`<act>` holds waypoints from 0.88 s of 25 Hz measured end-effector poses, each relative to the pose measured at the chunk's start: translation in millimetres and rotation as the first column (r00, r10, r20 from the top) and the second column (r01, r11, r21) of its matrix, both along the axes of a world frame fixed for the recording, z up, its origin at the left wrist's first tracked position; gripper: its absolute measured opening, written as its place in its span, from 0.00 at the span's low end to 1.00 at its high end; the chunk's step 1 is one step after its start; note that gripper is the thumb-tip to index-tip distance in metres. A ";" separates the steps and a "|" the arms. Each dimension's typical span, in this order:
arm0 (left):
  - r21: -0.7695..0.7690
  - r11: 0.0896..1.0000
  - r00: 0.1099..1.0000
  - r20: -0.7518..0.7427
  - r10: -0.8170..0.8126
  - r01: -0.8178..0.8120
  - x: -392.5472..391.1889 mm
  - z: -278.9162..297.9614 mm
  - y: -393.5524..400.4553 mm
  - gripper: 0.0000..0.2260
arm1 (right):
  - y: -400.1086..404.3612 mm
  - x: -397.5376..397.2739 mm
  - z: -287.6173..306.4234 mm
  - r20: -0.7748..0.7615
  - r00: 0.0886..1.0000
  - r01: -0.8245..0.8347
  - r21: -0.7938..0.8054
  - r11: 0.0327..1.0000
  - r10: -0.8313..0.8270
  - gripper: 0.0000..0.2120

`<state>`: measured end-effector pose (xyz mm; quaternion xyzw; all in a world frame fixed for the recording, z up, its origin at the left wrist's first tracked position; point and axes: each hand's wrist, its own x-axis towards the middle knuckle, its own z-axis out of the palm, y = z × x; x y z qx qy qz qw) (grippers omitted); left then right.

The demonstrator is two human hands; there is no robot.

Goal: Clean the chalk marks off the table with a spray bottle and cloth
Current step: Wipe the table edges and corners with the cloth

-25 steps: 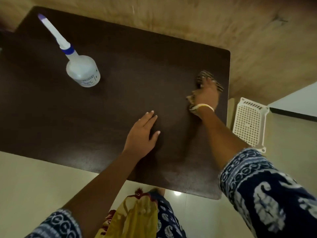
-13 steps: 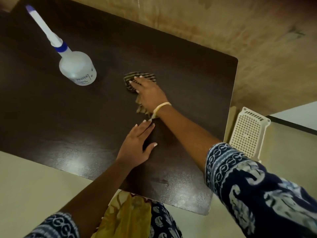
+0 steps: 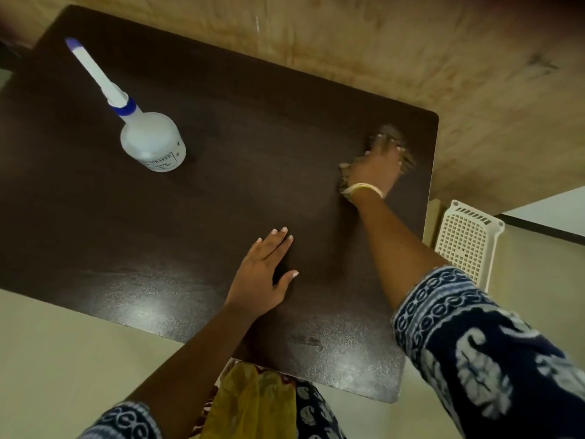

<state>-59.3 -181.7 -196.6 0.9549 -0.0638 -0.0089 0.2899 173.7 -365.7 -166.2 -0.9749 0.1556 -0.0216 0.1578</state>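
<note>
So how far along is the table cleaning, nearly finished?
Seemingly well along. The spray bottle stands set aside at the far left, so spraying looks done. No chalk marks show on the dark table, though glare near the front edge could hide faint ones. In hand: the right hand, blurred with motion, presses the cloth near the far right corner, while the left hand rests flat. Left: finishing that corner.
</note>
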 end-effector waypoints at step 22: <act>0.336 0.936 0.993 0.017 -0.113 0.101 -181.6 6.8 225.9 0.25 | 290.7 -267.5 -18.4 -0.047 0.676 -0.732 0.067 0.678 0.735 0.25</act>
